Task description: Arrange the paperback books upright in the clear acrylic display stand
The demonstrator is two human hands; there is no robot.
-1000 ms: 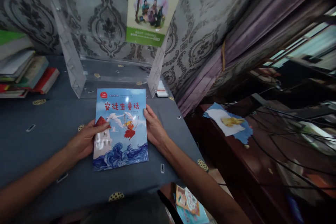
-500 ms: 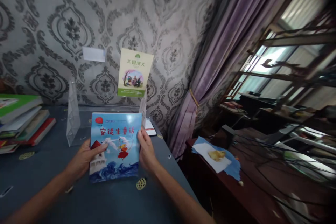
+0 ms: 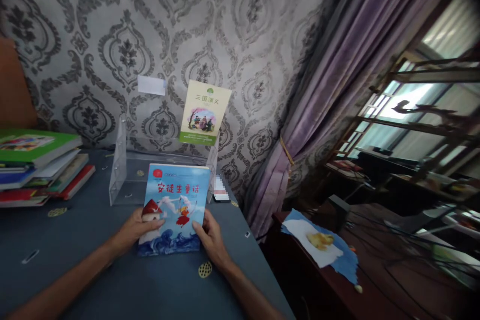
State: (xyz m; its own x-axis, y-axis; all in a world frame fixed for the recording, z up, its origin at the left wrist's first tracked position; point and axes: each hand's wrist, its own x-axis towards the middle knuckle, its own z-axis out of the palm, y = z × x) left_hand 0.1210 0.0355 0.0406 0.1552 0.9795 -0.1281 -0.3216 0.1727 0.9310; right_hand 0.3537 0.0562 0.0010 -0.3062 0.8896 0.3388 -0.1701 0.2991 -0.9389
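Note:
A blue picture book (image 3: pixel 174 210) with red title characters and painted waves is held upright, its cover facing me. My left hand (image 3: pixel 140 227) grips its left side, thumb on the cover. On the lower right side, my right hand (image 3: pixel 212 235) is closed on it with the thumb in front; the fingers behind are hidden. Just beyond the book stands a clear acrylic rack (image 3: pixel 119 162), partly covered by it. A cream and green book cover (image 3: pixel 205 112) shows upright above the rack's right end.
Several stacked books (image 3: pixel 41 165) lie on the left of the dark grey table (image 3: pixel 123 285). A phone-like object (image 3: pixel 221 192) rests right of the rack. Beyond the right edge, a dark red table (image 3: pixel 330 280) carries a blue cloth (image 3: pixel 347 265) and white paper. A purple curtain (image 3: pixel 322 80) hangs behind.
My view has turned left, so the scene sits farther right. The right hand has slid from the book's upper right side down to its lower right side. Both hands still hold the book.

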